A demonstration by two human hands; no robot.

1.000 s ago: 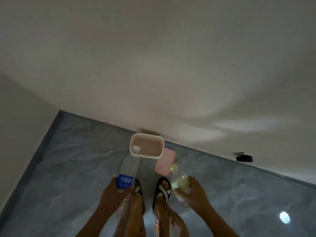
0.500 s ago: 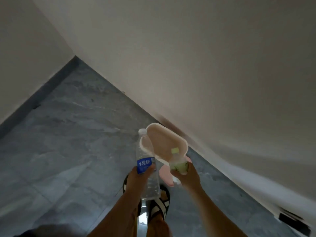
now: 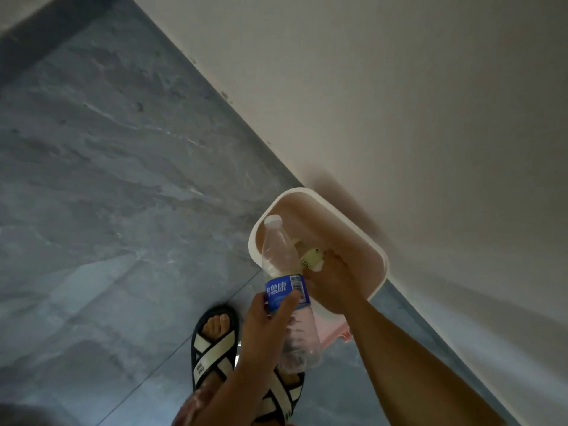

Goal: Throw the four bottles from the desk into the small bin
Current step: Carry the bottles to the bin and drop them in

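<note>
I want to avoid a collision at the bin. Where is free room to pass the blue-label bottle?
Inside the bin, the far part near the wall is bare. The near part is crowded: the right hand with the green-label bottle. The floor left of the bin is free.

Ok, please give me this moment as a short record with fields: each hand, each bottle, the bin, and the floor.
left hand: grips the clear bottle at its blue label
clear bottle: cap on, neck over the bin rim
right hand: inside the bin opening, on the green bottle
green bottle: low in the bin, partly hidden
bin: open, on the floor against the wall
floor: grey tiles, a sandal nearby
</note>
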